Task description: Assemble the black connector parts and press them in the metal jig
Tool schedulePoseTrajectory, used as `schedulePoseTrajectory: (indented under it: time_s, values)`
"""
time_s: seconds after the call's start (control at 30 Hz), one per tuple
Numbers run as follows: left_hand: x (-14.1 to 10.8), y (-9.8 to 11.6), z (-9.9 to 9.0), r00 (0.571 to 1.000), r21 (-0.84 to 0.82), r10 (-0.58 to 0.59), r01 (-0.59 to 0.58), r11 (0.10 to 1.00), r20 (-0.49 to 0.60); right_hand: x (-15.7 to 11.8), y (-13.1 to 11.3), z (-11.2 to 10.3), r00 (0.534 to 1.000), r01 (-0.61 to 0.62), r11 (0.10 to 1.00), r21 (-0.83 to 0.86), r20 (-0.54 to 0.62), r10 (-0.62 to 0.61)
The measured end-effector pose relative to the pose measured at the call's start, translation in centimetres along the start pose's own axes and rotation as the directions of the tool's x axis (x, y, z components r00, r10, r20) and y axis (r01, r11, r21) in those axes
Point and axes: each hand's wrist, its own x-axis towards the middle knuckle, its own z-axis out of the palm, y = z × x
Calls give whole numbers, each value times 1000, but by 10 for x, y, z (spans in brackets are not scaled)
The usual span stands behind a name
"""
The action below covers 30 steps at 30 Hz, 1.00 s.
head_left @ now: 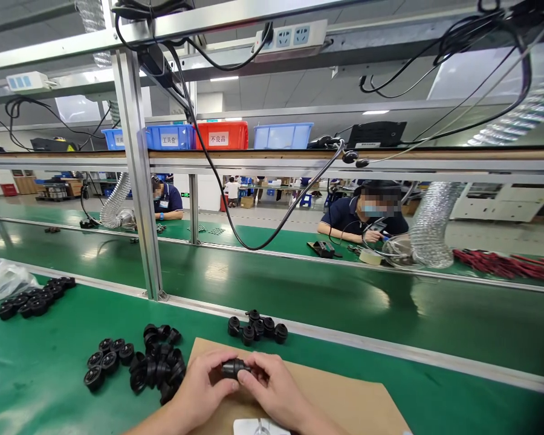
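A small black cylindrical plastic part point(234, 368) is held between my two hands, lying sideways above a sheet of brown cardboard point(340, 386). Thumb and fingers of my left hand point(204, 383) close on its left end. My right hand point(272, 386) pinches its right end, and some of those fingertips are hidden. Below the hands, at the bottom edge, sits a white block point(258, 426) with a rounded recess, partly cut off by the frame. Just beyond the cardboard stands a cluster of several black capped parts point(257, 328).
Left of the cardboard lie a heap of black rings point(156, 362) and several round black pieces point(109, 361). Farther left are more black parts point(36, 297) beside a clear plastic bag point(4, 281). A metal post point(138, 181) rises ahead, and a black cable point(254, 248) hangs down. Co-workers sit opposite.
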Motion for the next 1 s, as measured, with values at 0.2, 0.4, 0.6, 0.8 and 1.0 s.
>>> schedulePoseTrajectory:
  time_s: [0.2, 0.4, 0.6, 0.8, 1.0]
  values:
    - [2, 10, -2, 997, -27, 51, -50, 998, 50, 2, -1, -2, 1000, 22, 998, 58, -6, -21]
    - [1, 16, -6, 993, -139, 46, -30, 990, 110, 3, -2, -4, 999, 43, 991, 126, -16, -41]
    - [2, 11, -1, 992, -233, 16, 14, 972, 126, 2, 0, -2, 997, 79, 987, 143, -25, -76]
    - [5, 12, 2, 990, -318, -34, 78, 945, 140, 4, 1, -3, 982, 184, 968, 171, -62, -176]
    - [-2, 19, 6, 997, -172, -13, 25, 985, 72, 2, -2, -3, 999, 44, 983, 176, -10, -43]
